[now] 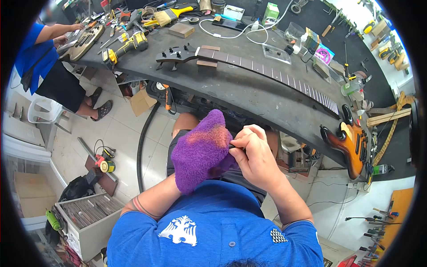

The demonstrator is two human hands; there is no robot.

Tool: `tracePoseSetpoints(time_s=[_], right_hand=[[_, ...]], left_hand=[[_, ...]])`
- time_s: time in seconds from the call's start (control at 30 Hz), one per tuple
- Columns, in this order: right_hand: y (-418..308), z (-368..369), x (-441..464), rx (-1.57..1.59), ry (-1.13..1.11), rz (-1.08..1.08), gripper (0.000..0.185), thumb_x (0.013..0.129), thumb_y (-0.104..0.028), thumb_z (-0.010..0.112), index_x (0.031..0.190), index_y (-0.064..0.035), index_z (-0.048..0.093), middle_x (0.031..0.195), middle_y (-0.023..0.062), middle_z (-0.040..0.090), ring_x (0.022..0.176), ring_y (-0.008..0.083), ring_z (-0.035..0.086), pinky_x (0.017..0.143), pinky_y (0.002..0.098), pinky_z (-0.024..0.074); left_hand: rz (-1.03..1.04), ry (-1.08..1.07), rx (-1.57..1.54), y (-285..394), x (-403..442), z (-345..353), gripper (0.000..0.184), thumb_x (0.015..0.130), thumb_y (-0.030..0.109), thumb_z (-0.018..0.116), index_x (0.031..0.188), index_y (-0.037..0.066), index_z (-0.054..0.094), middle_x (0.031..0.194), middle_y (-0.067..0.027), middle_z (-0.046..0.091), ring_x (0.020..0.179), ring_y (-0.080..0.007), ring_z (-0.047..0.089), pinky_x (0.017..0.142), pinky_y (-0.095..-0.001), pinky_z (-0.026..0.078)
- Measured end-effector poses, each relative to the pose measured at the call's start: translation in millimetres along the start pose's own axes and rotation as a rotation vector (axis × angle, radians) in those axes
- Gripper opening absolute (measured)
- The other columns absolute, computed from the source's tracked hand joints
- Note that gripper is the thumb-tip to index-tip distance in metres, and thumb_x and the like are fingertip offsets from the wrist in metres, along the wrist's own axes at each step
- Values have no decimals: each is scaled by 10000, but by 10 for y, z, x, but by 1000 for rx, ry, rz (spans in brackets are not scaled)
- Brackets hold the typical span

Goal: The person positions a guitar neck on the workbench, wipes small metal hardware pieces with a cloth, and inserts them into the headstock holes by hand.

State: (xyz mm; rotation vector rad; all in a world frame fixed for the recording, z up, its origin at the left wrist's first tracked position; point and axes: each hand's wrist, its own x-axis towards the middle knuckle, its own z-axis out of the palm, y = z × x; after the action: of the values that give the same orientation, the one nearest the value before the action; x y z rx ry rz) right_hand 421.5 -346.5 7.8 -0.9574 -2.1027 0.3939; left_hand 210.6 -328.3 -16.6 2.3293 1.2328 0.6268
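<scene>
A fuzzy purple cloth [202, 153] with an orange-brown stain covers my left hand, which I hold in front of my chest over my lap. The fingers under it are hidden, and the cloth is bunched around them. My right hand [255, 155] is closed in a pinch at the cloth's right edge, on a small dark part [231, 146] whose kind I cannot make out. Beyond my hands, a guitar neck [267, 70] with dark tuners on its headstock lies across the bench. A sunburst guitar body [349, 142] is at its right end.
On the dark workbench [187, 84] lie a wood block [181, 30], a yellow cordless drill [126, 48], a yellow-handled brush [171, 15] and a white cable. Another person [49, 58] works at the bench's left end. A black hose [142, 147] runs down to the floor.
</scene>
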Motion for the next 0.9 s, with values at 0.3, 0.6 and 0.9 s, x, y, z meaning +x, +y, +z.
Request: tracePoseSetpoints(time_s=[0.3,0.6,0.9], right_hand=[[-126,33,69,-138,-22,-72,228,936,-33,776,1083,-51,603,950,92,632,911,294,676,1125,513,458],[-19,61,-23,-14,100,27,312,944,-8,798,1151,-76,574,969,83,670,910,298,683,1070,486,449],[-44,54,43,27,61,83,187,962,-22,744,1038,-62,578,913,85,611,871,318,599,1009,474,431]], left_hand=[[101,215,-307,-228,-178,340,426,965,119,787,1366,42,667,1264,-132,689,1148,-250,691,1017,-398,555],[133,149,-437,-60,55,69,899,603,283,982,1427,95,675,1445,-129,685,1343,-338,661,1139,-467,487],[-28,188,-890,-173,-64,304,246,1036,101,777,1260,43,693,1130,-68,715,1097,-208,721,965,-395,590]])
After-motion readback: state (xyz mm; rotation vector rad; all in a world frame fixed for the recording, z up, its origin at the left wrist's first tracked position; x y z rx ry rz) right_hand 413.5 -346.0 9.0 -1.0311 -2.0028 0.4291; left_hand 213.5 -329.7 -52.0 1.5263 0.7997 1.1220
